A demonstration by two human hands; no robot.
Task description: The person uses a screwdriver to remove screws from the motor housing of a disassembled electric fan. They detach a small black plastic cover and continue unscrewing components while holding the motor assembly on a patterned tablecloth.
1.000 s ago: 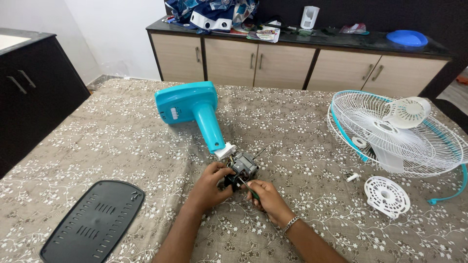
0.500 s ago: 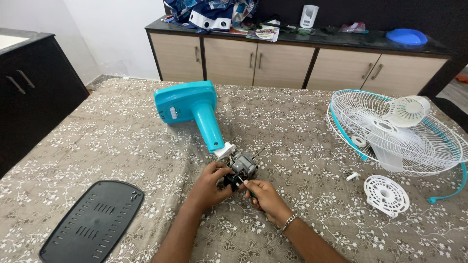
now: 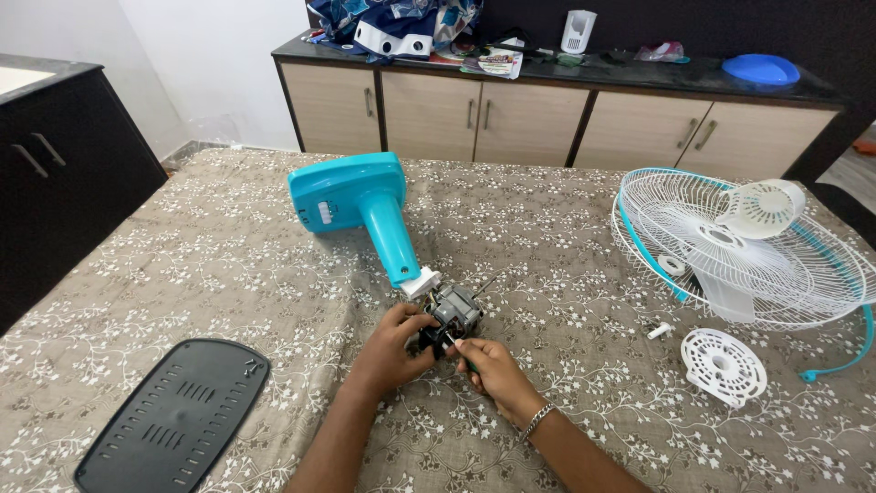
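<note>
Both hands at a bare fan motor near the middle of the desk

Left hand (image 3: 391,351) curled around the small grey metal fan motor (image 3: 449,315), steadying it from the near-left side; right hand (image 3: 488,365) pinching a thin green-handled screwdriver (image 3: 459,350), tip at the motor's near face. Motor joined to the turquoise plastic fan stand (image 3: 365,215), long axis slanting off toward the desk's far-left edge. Toward the right edge: white wire fan guard (image 3: 730,246), round white plastic cap (image 3: 723,365). Near-left corner: flat black vented plate (image 3: 173,415).
</note>
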